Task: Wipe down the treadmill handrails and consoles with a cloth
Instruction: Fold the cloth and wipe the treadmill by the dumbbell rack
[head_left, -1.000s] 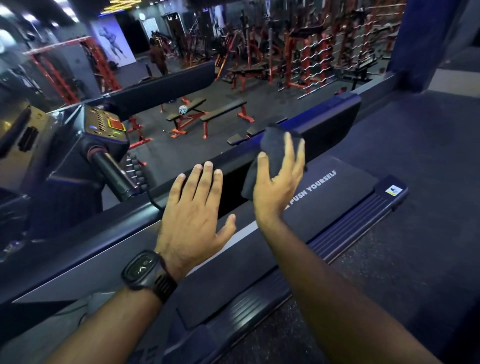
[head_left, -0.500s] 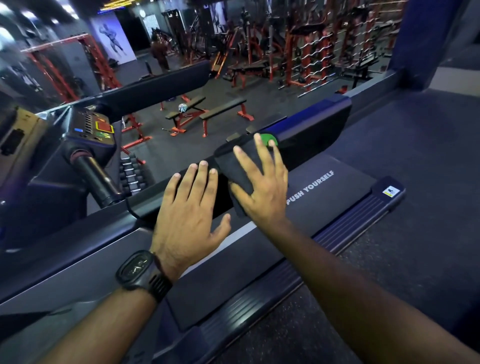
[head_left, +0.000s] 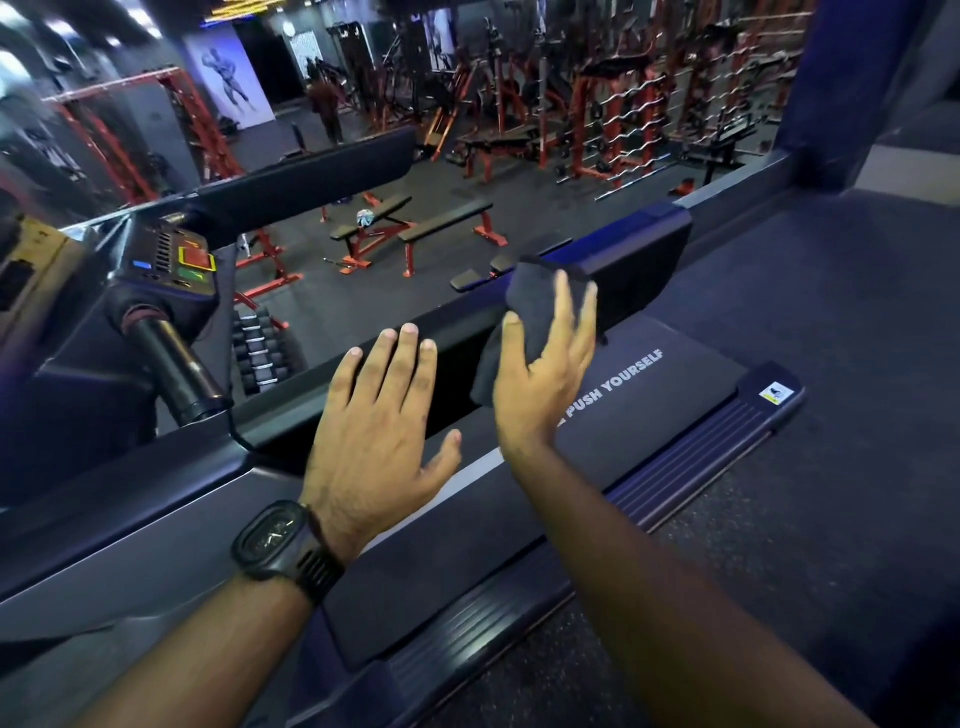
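My right hand presses a dark cloth with spread, nearly straight fingers against the black treadmill rail, close to the blue-edged end cover. Part of the cloth hangs below my palm. My left hand lies flat on the same rail just to the left, a black watch on its wrist. The console with lit coloured buttons sits at far left, and a cylindrical handrail grip sticks out beneath it.
The treadmill belt printed "PUSH YOURSELF" runs below my hands, with a ribbed side step beside it. Dark rubber floor lies to the right. Beyond the rail, on a lower level, are red benches, racks and a distant person.
My right hand slid the cloth left along the rail, then back to the right, covering a green spot seen half a second ago. My left hand stayed flat in place.
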